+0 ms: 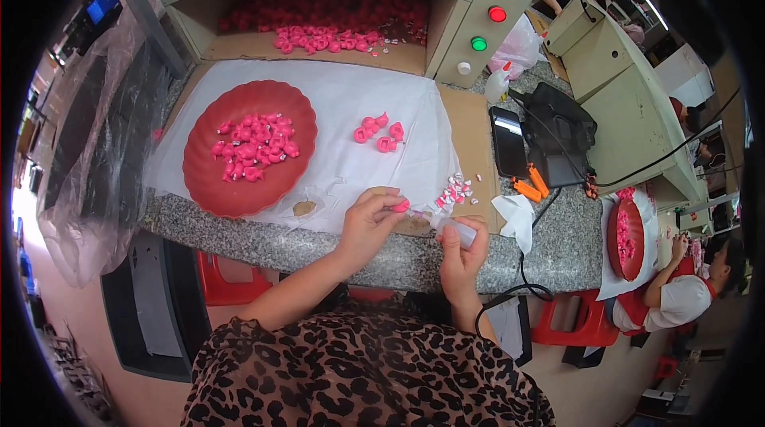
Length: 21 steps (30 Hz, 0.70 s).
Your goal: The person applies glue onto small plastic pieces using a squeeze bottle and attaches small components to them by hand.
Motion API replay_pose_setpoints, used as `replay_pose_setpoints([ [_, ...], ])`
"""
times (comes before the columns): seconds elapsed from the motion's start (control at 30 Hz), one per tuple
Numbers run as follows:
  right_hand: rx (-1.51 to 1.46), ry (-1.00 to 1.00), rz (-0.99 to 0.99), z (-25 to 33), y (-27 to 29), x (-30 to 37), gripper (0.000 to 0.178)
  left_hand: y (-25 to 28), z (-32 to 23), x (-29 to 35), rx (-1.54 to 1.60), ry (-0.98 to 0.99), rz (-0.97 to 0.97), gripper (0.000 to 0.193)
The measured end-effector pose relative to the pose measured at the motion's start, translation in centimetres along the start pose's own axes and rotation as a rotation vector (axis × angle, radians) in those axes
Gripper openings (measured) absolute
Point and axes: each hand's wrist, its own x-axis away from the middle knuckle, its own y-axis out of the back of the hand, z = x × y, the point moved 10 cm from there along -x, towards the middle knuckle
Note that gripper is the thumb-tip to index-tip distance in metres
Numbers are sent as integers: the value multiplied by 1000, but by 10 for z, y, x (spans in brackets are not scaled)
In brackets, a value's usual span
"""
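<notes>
A small pink piece (401, 205) is pinched in the left hand (368, 224) at the near edge of the counter (319, 245), where the nozzle of a small squeeze bottle (453, 228), clasped in the right hand (462, 256), is brought to it. More pink pieces are kept within reach on a red plate (209, 180) at left, over a white sheet (351, 96) that seems laid to protect the stone

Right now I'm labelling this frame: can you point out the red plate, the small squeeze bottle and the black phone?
red plate (209, 188), head view, bare rim.
squeeze bottle (456, 228), head view, clear body.
black phone (508, 142), head view, screen.
</notes>
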Motion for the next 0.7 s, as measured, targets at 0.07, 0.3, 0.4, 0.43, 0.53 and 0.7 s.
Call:
replay_pose_setpoints([
  [0.07, 35, 12, 14, 0, -1, 1, 18, 0, 0, 0, 4, -1, -1, 19],
  [0.3, 13, 16, 20, 2, -2, 1, 18, 1, 1, 0, 30, 4, -5, 19],
  [0.4, -22, -12, 9, 0, -3, 0, 17, 1, 3, 0, 50, 11, -12, 19],
  [0.43, -22, -12, 9, 0, -3, 0, 17, 2, 4, 0, 59, 13, -14, 19],
  [0.53, -26, -11, 1, 1, -2, -1, 16, 0, 4, 0, 59, 8, 4, 20],
  [0.7, -78, -61, -45, -4, 2, -4, 16, -1, 1, -1, 38, -2, 28, 21],
])
